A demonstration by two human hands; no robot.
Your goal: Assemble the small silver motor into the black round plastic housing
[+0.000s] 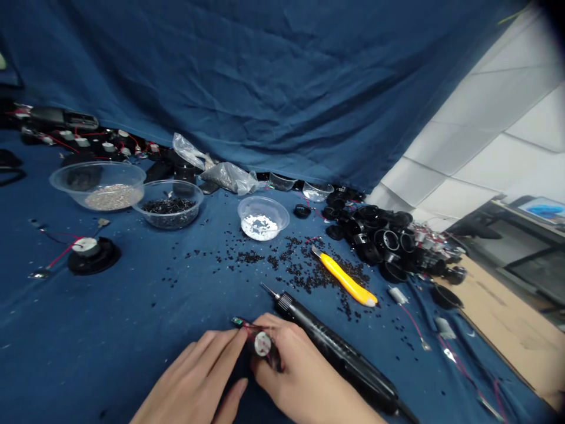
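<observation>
My left hand [198,380] and my right hand [304,377] meet at the near edge of the blue cloth and together pinch a small black round part with a silver disc [262,344] and a red wire. A tiny green board [238,321] sticks out beside my left fingertips. A black electric screwdriver [335,350] lies on the cloth just right of my right hand, its tip pointing up-left. A yellow utility knife [346,278] rests farther back among several scattered black screws [304,271].
Three clear plastic bowls hold grey bits [97,185], black screws [169,204] and shiny bits [263,218]. A pile of black round housings [384,238] sits right. A black disc with red wires [92,254] lies left. Cardboard [507,324] lies at the right.
</observation>
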